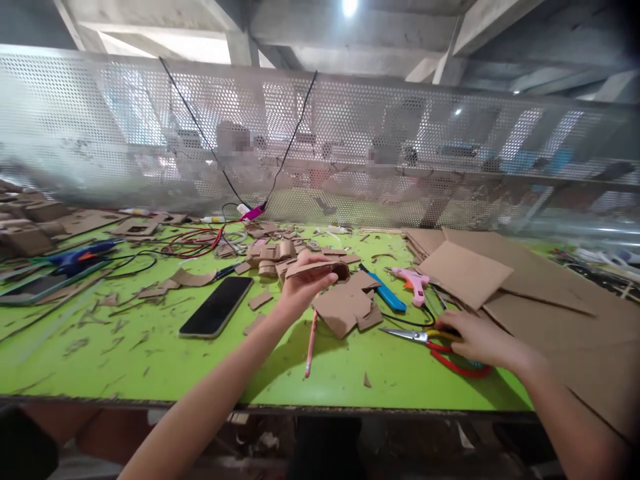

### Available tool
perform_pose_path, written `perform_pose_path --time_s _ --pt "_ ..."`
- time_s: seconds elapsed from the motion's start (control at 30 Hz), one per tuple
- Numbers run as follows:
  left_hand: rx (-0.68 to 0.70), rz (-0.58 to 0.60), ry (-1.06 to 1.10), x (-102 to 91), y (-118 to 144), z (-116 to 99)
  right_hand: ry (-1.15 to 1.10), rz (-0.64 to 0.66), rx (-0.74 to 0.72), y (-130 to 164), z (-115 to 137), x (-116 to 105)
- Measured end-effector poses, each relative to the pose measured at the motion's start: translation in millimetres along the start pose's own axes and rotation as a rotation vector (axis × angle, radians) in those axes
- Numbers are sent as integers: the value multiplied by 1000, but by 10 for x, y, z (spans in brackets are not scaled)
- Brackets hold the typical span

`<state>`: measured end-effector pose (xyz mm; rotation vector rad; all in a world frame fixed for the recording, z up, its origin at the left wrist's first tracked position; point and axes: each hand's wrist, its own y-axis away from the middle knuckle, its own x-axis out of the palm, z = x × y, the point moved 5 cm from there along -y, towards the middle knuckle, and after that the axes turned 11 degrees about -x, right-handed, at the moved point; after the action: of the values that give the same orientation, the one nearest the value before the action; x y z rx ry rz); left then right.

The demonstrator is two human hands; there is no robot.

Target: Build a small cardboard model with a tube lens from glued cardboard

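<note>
My left hand (300, 288) is raised over the middle of the green table (150, 360) and grips a small cardboard piece (320, 269) with a rounded end. My right hand (477, 340) rests low at the right, its fingers on the red-handled scissors (435, 340), which lie on the table with blades pointing left. Cut cardboard pieces (347, 307) lie between the two hands. A pink pencil (311, 343) lies just below my left hand.
A black phone (217, 305) lies left of centre. A blue cutter (385, 292) and a pink glue gun (413, 281) lie behind the scissors. Large cardboard sheets (525, 293) cover the right side. Cables, scraps and a blue glue gun (80, 257) are at the left; a perforated metal screen (320, 133) stands behind.
</note>
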<state>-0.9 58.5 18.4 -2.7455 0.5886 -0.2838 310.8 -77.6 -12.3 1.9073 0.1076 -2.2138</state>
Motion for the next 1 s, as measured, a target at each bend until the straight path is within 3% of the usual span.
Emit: perform_pose_path --time_s 0.13,0.3,0.43,0.63,0.73,0.87,0.93,1.0 --pt "-63 17 108 -49 -51 37 -121 126 5 -74 81 52" --pt "-326 -31 235 -135 -128 191 -156 132 71 -59 -11 102" --pt "-458 -82 281 -189 -157 267 -113 -15 62 23 23 -29" --pt "-459 -103 189 -245 -187 302 70 -227 56 208 168 -568" --pt "-255 -58 -66 -235 -174 229 208 -300 64 179 354 -886" --pt "417 -175 -538 -215 20 -111 377 -467 9 -2 707 -1122" --pt "718 -189 -649 -183 165 -254 209 -638 14 -50 800 -1116" --pt "924 -166 -658 -168 276 -361 -211 -583 -43 -106 861 -929"
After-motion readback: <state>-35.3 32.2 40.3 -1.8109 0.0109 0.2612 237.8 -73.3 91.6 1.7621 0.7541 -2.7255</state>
